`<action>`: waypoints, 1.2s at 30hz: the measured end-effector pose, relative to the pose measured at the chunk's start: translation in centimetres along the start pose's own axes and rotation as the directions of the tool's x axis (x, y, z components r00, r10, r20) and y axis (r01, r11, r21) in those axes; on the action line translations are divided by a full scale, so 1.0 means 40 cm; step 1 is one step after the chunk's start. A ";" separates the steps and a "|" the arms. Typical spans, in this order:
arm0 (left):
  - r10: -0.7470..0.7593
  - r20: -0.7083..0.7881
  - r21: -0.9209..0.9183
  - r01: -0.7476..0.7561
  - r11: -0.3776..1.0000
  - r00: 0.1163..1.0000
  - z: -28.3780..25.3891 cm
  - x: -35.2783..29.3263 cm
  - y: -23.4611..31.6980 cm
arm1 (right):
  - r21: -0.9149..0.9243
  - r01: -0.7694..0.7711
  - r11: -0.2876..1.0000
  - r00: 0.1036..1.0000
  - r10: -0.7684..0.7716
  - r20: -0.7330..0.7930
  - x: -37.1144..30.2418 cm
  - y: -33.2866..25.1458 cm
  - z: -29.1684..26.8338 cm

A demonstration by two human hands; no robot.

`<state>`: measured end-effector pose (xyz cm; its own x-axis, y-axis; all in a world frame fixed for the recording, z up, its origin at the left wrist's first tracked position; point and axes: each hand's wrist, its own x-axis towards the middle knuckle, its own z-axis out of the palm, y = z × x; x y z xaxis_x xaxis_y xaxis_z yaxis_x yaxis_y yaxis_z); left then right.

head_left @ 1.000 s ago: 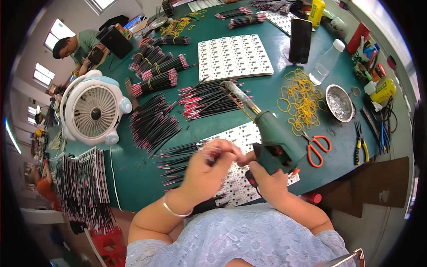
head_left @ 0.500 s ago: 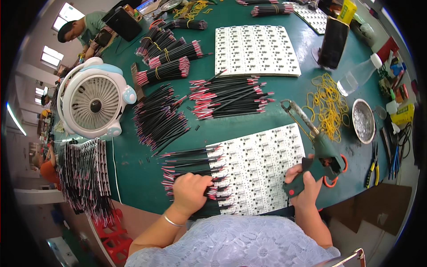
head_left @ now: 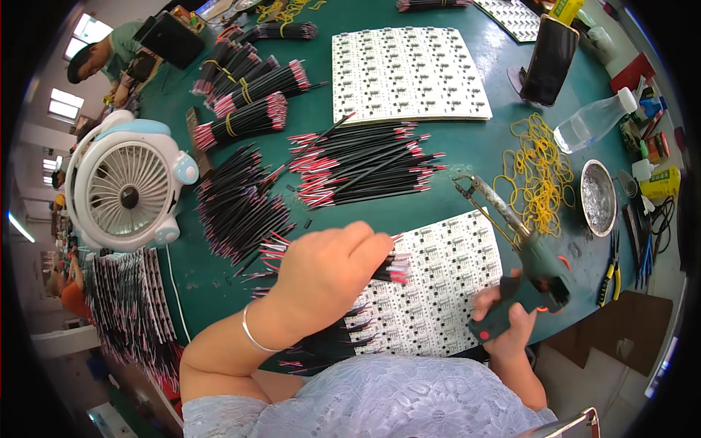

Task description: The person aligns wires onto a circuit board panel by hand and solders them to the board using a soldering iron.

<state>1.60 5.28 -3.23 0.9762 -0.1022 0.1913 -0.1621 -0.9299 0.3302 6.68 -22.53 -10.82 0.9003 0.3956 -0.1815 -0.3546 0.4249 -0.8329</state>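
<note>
My left hand (head_left: 325, 266) is closed around a small bunch of black wires (head_left: 394, 270), whose red and white ends stick out on both sides of the fist. It is over the left part of a white circuit board panel (head_left: 438, 285). Along the panel's left edge, below the hand, lie more black wires (head_left: 328, 343), partly hidden by my forearm. My right hand (head_left: 510, 328) grips a dark green soldering gun (head_left: 540, 274) at the panel's right side, its metal tip (head_left: 467, 182) pointing up and left.
Beyond the panel lie loose wire piles (head_left: 365, 164) and tied wire bundles (head_left: 244, 120). A stack of panels (head_left: 409, 77) sits behind. A fan (head_left: 128, 193) stands left; yellow rubber bands (head_left: 537, 175), a metal bowl (head_left: 599, 197), a bottle (head_left: 595, 120) and pliers (head_left: 610, 270) are right.
My left hand has risen from the panel's left edge and moved up and right, with wires in its grip. The soldering gun has shifted slightly down. The whole view has tilted a little.
</note>
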 end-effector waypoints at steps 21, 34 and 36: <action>0.078 -0.095 0.082 -0.070 0.994 0.992 0.123 -0.101 -0.075 | -0.838 0.195 0.509 0.936 0.159 0.315 -0.040 -0.073 0.022; 0.092 -0.131 0.065 -0.084 0.994 0.987 0.132 -0.106 -0.074 | -0.850 0.467 0.244 0.856 0.116 0.504 -0.033 -0.058 0.032; 0.089 -0.132 0.048 -0.083 0.995 0.987 0.133 -0.103 -0.074 | -0.890 0.375 0.260 0.896 0.146 0.420 -0.041 -0.058 0.031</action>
<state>-1.17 6.58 -9.94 0.9305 -0.1369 0.3397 -0.2354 -0.9341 0.2684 5.69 -23.15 -7.93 0.6485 0.7585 -0.0643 0.4704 -0.4657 -0.7496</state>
